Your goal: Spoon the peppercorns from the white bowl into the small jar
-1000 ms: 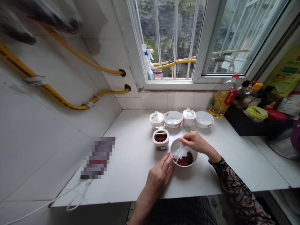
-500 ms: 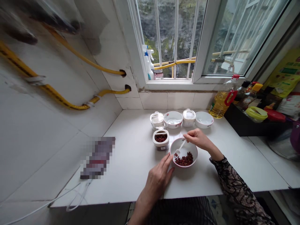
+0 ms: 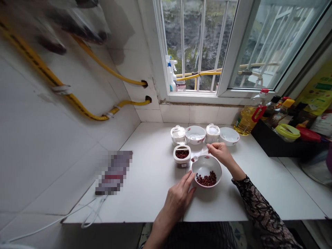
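A white bowl [image 3: 206,165] with a pink rim stands on the counter, reddish-brown dried peppercorns [image 3: 207,179] lying in its front part. My left hand [image 3: 178,190] holds the bowl's left side, fingertips at the rim and thumb lower down. Between the thumb and fingers of my right hand [image 3: 220,152] is the handle of a small white spoon [image 3: 195,158]. The spoon's head carries a few peppercorns and is above the bowl's back left rim, beside an uncovered seasoning jar [image 3: 182,154] that holds more peppercorns.
Behind are two seasoning jars [image 3: 177,134] [image 3: 212,132] and two white bowls [image 3: 195,135] [image 3: 229,136]. An oil bottle [image 3: 247,116] and a black rack [image 3: 269,137] of condiments stand right. A blurred-out object [image 3: 114,173] with a white cable lies left.
My right hand has lifted the spoon out of the bowl and moved its head back and left toward the peppercorn jar. My left hand stays at the bowl. The view has shifted slightly.
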Demonstrator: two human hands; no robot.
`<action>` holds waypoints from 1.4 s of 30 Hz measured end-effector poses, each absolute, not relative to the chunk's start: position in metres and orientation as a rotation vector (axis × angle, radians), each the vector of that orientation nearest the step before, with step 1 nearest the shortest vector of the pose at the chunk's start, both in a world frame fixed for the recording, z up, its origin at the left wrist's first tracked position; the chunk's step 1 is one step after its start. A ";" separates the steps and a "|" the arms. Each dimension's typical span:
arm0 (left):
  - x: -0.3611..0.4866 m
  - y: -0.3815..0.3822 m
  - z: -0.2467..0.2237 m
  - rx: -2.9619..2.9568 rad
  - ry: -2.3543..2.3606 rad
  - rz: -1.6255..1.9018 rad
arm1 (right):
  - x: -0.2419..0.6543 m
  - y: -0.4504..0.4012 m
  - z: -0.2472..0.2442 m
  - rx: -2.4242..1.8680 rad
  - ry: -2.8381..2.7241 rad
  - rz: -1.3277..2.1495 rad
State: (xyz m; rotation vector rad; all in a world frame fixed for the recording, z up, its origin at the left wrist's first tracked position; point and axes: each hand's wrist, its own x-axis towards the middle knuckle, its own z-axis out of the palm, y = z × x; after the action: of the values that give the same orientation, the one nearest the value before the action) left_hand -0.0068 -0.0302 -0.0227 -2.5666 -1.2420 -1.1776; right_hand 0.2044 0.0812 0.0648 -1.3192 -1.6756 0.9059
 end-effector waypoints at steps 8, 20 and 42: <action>-0.005 -0.030 -0.022 -2.550 -1.240 -1.170 | 0.162 0.073 0.087 -1.103 -1.833 0.095; -0.006 -0.031 -0.022 -2.583 -1.254 -1.164 | 0.187 0.065 0.095 -1.065 -1.997 -0.067; -0.008 -0.033 -0.018 -2.597 -1.282 -1.169 | 0.211 0.050 0.064 -1.112 -2.319 0.558</action>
State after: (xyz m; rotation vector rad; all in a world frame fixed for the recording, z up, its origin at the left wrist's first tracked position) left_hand -0.0084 -0.0327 -0.0185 -2.5972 -1.2820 -1.1689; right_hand 0.2112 0.0505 0.0639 -1.1122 -2.3192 0.5581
